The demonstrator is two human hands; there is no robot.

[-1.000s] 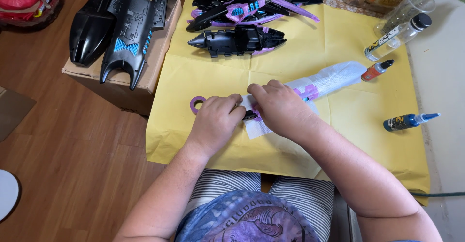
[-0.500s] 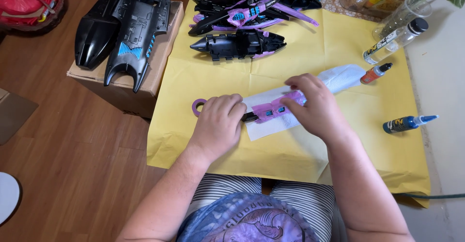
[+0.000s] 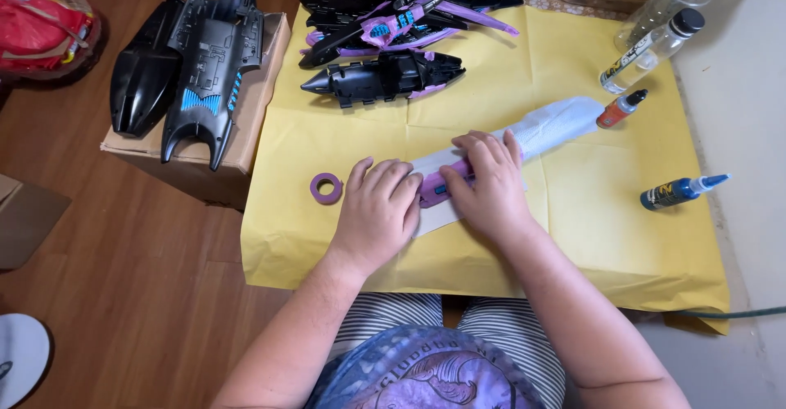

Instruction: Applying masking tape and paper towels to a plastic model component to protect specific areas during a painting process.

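Under both hands, purple toy part [image 3: 446, 181] lies left-right.

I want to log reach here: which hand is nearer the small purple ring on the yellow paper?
Left. The left hand lies just right of the purple ring, not touching it; the right hand is farther right, beyond the left.

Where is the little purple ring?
In the head view, the purple ring lies flat on the yellow paper, just left of the left hand, apart from it.
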